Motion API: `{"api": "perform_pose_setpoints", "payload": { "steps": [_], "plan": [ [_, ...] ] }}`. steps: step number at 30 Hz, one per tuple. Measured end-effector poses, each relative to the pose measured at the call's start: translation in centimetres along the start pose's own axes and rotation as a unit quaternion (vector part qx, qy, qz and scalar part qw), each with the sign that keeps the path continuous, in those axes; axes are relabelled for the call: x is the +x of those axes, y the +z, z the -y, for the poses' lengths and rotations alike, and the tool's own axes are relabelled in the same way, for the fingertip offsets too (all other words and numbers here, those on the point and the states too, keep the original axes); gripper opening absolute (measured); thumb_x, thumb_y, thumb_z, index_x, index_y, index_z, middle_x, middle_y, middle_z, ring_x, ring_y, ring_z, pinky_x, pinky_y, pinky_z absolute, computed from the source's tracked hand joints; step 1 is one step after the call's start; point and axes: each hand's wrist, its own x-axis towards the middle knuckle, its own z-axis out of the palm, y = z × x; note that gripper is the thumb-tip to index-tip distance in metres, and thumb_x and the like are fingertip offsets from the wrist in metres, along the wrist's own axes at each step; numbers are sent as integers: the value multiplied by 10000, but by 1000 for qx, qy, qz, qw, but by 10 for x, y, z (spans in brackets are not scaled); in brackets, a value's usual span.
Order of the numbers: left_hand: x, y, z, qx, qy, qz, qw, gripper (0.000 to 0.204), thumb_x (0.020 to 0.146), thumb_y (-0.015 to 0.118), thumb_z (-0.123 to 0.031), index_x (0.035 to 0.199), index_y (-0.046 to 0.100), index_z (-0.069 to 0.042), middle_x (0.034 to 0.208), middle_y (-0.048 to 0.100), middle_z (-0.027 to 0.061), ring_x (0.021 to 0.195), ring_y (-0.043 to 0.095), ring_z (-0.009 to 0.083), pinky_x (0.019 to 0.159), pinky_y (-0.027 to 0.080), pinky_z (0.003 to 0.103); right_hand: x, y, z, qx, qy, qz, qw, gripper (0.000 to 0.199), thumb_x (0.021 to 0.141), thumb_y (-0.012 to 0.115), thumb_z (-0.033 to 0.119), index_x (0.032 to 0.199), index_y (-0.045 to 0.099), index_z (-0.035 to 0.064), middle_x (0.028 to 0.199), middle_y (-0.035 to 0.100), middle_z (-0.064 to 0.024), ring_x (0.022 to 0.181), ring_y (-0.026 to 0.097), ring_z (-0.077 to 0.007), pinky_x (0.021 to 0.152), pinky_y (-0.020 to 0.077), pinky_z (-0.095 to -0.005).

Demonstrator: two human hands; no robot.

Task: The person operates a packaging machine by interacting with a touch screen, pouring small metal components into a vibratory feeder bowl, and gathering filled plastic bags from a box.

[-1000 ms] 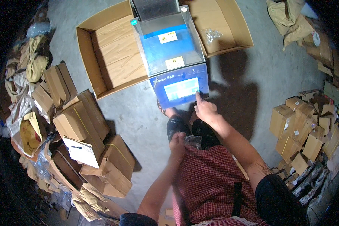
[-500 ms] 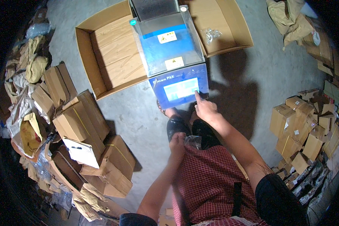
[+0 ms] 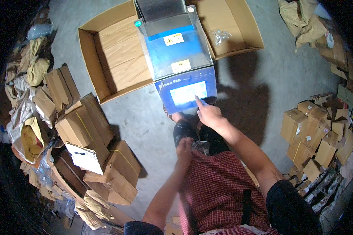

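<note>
The index finger of my right hand (image 3: 210, 114) is stretched out to the lower part of a lit touchscreen (image 3: 183, 92). Its other fingers are curled in and hold nothing. The screen sits on the front of a blue packaging machine (image 3: 176, 53) with a clear lid. At my lap, my left hand (image 3: 184, 148) is closed on a small clear plastic bag (image 3: 201, 147). Part of that bag is hidden behind the fingers. A red checked apron (image 3: 223, 184) covers my lap.
An open cardboard tray (image 3: 121, 55) adjoins the machine's left side. Another cardboard tray (image 3: 245, 35), holding small clear packets (image 3: 220, 37), lies to its right. Stacked cartons (image 3: 94, 125) and a white clipboard (image 3: 84, 157) stand at left. More boxes (image 3: 315, 129) are heaped at right.
My right index finger has moved left and slightly down, from the screen's right edge to its lower middle. My left hand and the plastic bag have stayed in place.
</note>
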Motion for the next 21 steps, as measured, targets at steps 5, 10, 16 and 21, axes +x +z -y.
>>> {"api": "perform_pose_setpoints", "payload": {
  "steps": [5,10,16,21],
  "plan": [
    [1,1,-8,-57,-67,5,996,226,946,515,-220,937,616,-18,885,651,139,821,627,253,749,485,331,4,3,4,3,-30,-40,999,702,867,512,222,1472,171,119,873,655,-175,728,646,-338,674,513,-461],
    [0,-2,-9,-35,-66,6,997,240,948,516,-235,942,618,-17,881,660,131,816,629,244,747,485,332,6,-3,12,-6,-19,-18,1000,703,869,510,214,1473,164,115,874,650,-186,727,647,-335,674,511,-462],
    [1,-4,-11,-42,-81,5,996,254,950,514,-248,939,617,-16,880,663,130,810,629,239,737,485,333,3,-6,16,7,-24,-2,1000,680,881,496,219,1471,172,117,868,647,-185,739,645,-338,675,509,-461],
    [0,-3,-10,-39,-75,6,996,259,951,518,-253,928,613,-14,874,654,118,788,608,213,725,477,322,-1,1,21,11,-29,22,999,679,884,497,226,1471,173,122,872,642,-184,733,641,-344,684,511,-456]
  ]
}}
